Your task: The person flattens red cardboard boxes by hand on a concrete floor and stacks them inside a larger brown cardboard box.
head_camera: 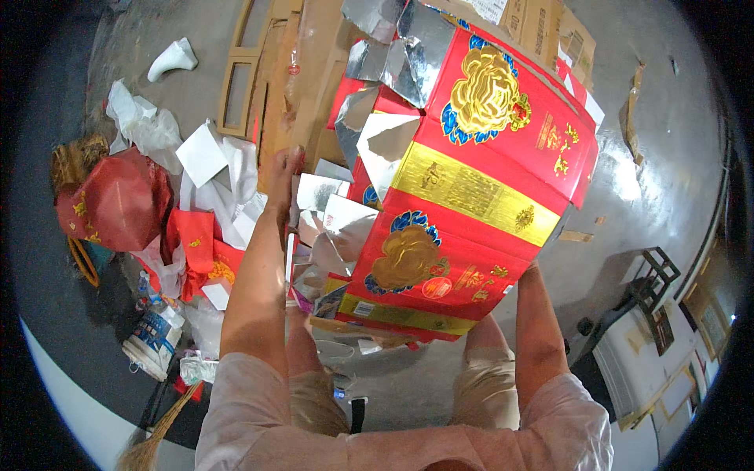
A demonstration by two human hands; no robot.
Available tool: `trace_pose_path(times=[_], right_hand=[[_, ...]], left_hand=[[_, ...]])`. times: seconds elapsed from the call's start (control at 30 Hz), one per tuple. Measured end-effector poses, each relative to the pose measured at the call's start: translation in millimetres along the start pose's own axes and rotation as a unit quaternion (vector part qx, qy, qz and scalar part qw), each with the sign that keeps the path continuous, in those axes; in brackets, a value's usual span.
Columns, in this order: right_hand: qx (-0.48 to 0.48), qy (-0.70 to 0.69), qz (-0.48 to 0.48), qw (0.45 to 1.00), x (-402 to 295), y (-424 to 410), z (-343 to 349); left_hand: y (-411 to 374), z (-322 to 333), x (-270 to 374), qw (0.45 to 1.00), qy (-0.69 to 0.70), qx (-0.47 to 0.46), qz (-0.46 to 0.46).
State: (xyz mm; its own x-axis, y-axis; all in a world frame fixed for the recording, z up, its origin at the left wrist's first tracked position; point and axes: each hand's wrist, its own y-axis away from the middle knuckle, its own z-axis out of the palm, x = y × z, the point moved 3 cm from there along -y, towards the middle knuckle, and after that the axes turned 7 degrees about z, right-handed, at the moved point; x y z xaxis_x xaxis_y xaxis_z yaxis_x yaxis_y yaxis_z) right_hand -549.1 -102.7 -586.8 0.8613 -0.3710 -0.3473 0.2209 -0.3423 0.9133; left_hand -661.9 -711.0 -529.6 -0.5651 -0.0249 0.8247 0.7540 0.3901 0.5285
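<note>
Flattened red and gold cardboard packaging (447, 259), printed with gold flowers and blue leaves, stands tilted in front of me, its silver-lined flaps turned to the left. Under its right side goes my right forearm; the right hand itself is hidden behind the cardboard. My left hand (287, 173) is at the left of the bundle, against the edges of brown cardboard and white and silver flaps. Its fingers are partly hidden, so its grip is unclear. Brown corrugated cardboard (321, 76) rises behind the red sheets, with more brown boxes (545, 32) at the top.
A crumpled red bag (126, 200), white plastic wrap (144, 126), a bucket (154, 341) and a straw broom (159, 427) lie to the left. A white foam piece (172, 59) is on the floor. At right are a cardboard strip (631, 115) and a dark metal frame (652, 288).
</note>
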Motion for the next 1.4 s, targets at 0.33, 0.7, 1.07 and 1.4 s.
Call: trace_pose_path(times=[0.33, 0.7, 1.07, 1.4], right_hand=[[-0.010, -0.008, -0.015, 1.000, -2.5, -20.6, 0.9], [-0.025, 0.007, -0.032, 0.999, -42.8, -38.4, 24.8], [-0.038, -0.024, -0.049, 0.998, -64.4, -34.1, 44.5], [-0.024, -0.069, -0.144, 0.987, -161.9, -24.3, -10.4]], left_hand=[[-22.2, -24.2, -23.1, 0.998, -0.055, 0.031, 0.006], [-21.0, -34.6, -40.7, 0.982, 0.156, -0.035, -0.098], [-23.2, -20.9, -35.9, 0.991, 0.051, 0.055, -0.114], [-29.3, 41.2, 23.8, 0.995, 0.043, 0.070, -0.059]])
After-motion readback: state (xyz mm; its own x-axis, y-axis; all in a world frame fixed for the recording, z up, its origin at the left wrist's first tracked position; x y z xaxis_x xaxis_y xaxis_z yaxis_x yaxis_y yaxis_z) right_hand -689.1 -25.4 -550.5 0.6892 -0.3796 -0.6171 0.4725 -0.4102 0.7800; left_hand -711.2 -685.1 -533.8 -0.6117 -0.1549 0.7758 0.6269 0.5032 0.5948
